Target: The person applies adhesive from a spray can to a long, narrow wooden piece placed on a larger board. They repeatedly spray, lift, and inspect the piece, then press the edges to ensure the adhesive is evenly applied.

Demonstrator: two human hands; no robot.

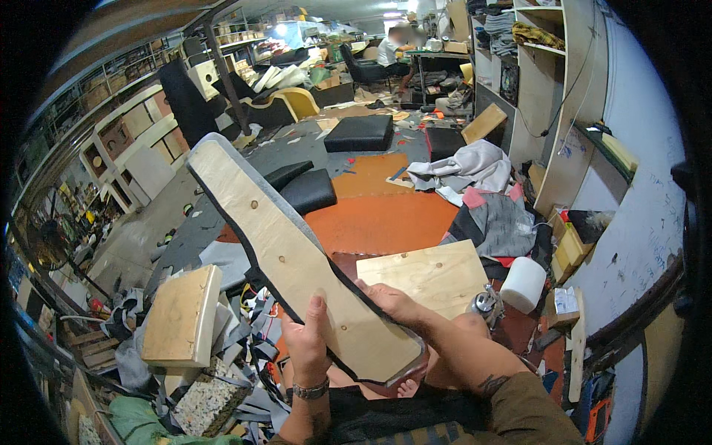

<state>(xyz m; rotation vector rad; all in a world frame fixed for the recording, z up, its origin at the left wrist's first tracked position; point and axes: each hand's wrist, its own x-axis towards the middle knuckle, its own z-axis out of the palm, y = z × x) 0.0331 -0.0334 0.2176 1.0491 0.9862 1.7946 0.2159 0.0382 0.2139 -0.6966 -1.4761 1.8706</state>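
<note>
You have the long pale wooden panel with dark-edged grey padding (302, 278) in front of you, slanting from far left to near right above your lap. Your left hand (306, 340) grips its left edge, thumb laid flat on the wood (the fingers go behind it). Your right hand (389, 302) is closed around the right edge, a little farther along.

Just beyond your right hand lies a rectangular pale plywood board (434, 276), with a silvery metal tool (485, 302) at its near right corner and a thick white roll (523, 285) to the right of that. To your left, a wood-faced cream block (178, 315) sits tilted among mixed fabric scraps (259, 345).

Farther off, a glossy orange-brown sheet (393, 222) covers part of the floor, with a crumpled light-grey cloth (475, 167) to its right and a black square cushion (360, 133) beyond. At the far end, a person (391, 52) sits by a counter (441, 54).
</note>
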